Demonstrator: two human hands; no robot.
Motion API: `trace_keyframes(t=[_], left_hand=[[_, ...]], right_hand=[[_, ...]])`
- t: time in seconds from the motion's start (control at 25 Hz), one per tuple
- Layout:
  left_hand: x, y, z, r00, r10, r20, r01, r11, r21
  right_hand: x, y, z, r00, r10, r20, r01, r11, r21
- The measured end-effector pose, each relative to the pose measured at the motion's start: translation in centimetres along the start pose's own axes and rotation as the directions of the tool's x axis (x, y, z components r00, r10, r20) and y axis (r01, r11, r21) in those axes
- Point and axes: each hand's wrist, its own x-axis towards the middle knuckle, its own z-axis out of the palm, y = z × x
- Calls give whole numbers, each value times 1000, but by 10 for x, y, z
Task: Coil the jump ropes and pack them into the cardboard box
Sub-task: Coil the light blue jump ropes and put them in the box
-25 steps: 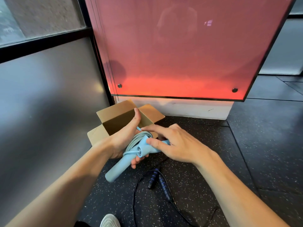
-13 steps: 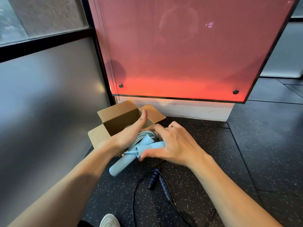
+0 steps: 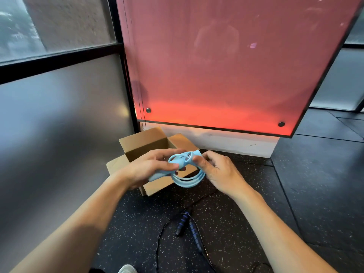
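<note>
1. Holding one light blue jump rope (image 3: pixel 187 181) just above the one open cardboard box (image 3: pixel 141 139) are two hands.
2. The left hand (image 3: pixel 149 168) curls its fingers round one pale handle; the right hand (image 3: pixel 218 172) pinches the second handle beside it.
3. Several coiled loops hang below the handles.
4. One black jump rope (image 3: pixel 186 226), with two blue-banded handles, lies uncoiled on the floor (image 3: pixel 295 194), nearer the person.

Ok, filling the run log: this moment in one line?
left hand, right hand: hold coiled light blue jump rope by cardboard box | black jump rope: loose on floor
</note>
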Motion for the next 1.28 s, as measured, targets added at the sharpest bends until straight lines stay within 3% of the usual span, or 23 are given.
trace_keyframes(t=[0.12, 0.32, 0.52, 0.64, 0.92, 1.04, 1.16, 1.28], left_hand=[[-12, 0, -3, 994, 38, -99, -41, 999, -22], [-35, 3, -12, 953, 75, -294, -92, 995, -44], [-21, -22, -53, 957, 19, -289, -30, 999, -35], [11, -80, -85, 953, -24, -303, -3, 996, -87], [155, -212, -201, 925, -142, -352, 119, 989, -86], [210, -257, -256, 928, -201, -313, 175, 978, -109], [246, -283, -297, 931, -317, -179, 342, 930, 135], [280, -310, -320, 867, -483, -122, 492, 791, 362]], right_hand=[[-2, -4, 9, 995, 54, 84, -66, 988, 142], [-2, -22, 14, 971, 19, 240, -72, 974, 214], [37, -13, 29, 934, -26, 356, -20, 992, 124], [74, 32, 80, 922, -38, 384, 5, 996, 88], [246, 169, 216, 911, 60, 409, -142, 974, 174], [319, 204, 256, 903, 74, 424, -127, 987, 99], [363, 229, 287, 801, 147, 581, -158, 987, -32], [397, 245, 324, 699, 183, 691, -36, 974, -222]])
